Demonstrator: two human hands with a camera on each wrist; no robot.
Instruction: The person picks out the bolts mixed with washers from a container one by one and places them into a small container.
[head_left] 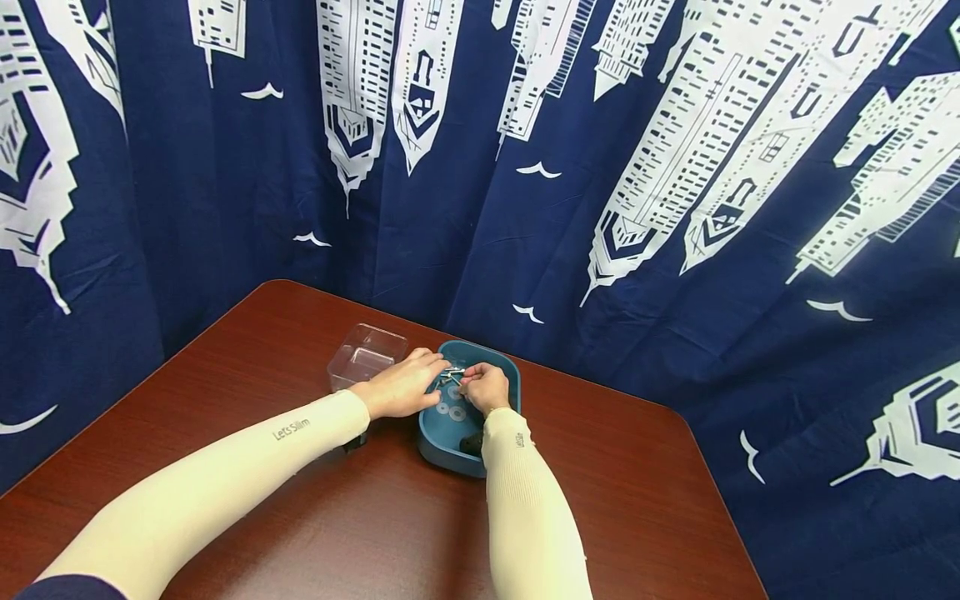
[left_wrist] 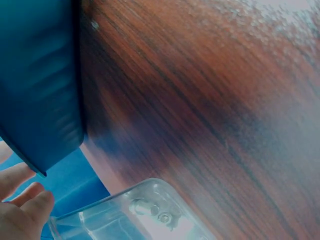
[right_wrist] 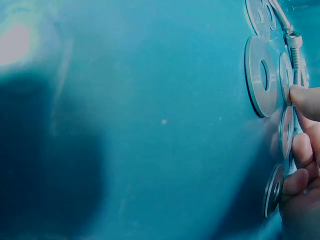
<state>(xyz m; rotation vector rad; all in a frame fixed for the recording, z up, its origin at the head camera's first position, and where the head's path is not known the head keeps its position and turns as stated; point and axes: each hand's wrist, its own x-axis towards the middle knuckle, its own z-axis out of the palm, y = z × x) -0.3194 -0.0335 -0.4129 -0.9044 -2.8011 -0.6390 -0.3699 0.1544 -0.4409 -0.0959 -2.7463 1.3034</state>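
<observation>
In the head view, a blue tray (head_left: 450, 435) with raised walls holds metal bolts (head_left: 448, 379) and several flat washers (head_left: 453, 412). My left hand (head_left: 405, 385) lies across its left rim, fingers extended toward the bolts. The left wrist view catches those fingers (left_wrist: 25, 185) at the tray's edge. Inside the tray, my right hand (head_left: 486, 388) has curled fingers and appears to pinch a bolt (right_wrist: 295, 50) by its shank. Washers (right_wrist: 261, 77) lie around its thumb in the right wrist view. The fingers partly hide the bolt's lower end.
A clear plastic box (head_left: 367, 354) stands just left of the tray, close to my left hand. Both stand near the far edge of the brown wooden table (head_left: 375, 517). Behind hangs a dark blue curtain (head_left: 465, 208) printed with white buildings.
</observation>
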